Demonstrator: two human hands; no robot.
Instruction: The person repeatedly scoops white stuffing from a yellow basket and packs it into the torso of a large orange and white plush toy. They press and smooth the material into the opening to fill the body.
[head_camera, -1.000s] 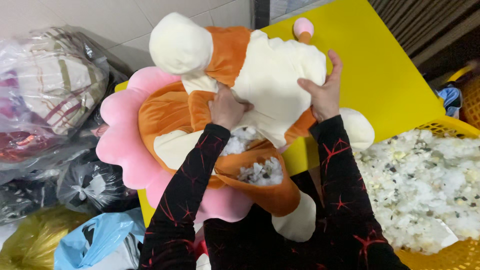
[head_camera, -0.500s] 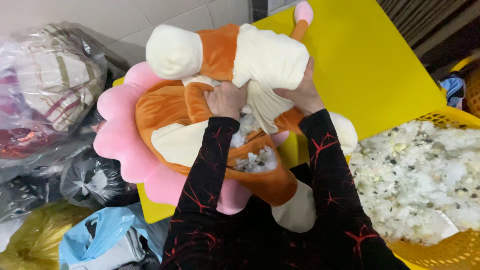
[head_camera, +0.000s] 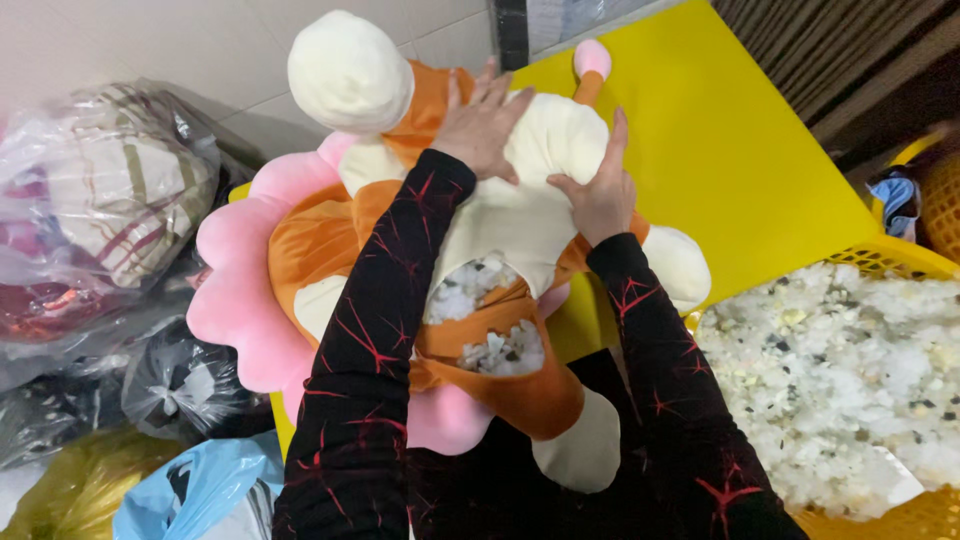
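A large plush toy (head_camera: 520, 215) in orange, cream and pink lies on a yellow table (head_camera: 730, 150). Its back seam gapes, showing white stuffing (head_camera: 490, 345). My left hand (head_camera: 485, 125) lies flat on the upper cream and orange body, fingers spread. My right hand (head_camera: 600, 190) presses on the cream belly beside it, fingers together. Both arms wear black sleeves with red crack lines. A pink petal-shaped collar (head_camera: 240, 290) rings the toy's left side.
A yellow basket (head_camera: 880, 255) full of white and speckled stuffing (head_camera: 840, 370) stands at the right. Clear and black plastic bags of fabric (head_camera: 100, 210) pile up at the left, with a blue bag (head_camera: 200, 490) and a yellow bag (head_camera: 60, 490) below.
Both hands have slid from the seam opening up onto the toy's upper body, pressing it flatter. The camera has tilted slightly, bringing the toy closer.
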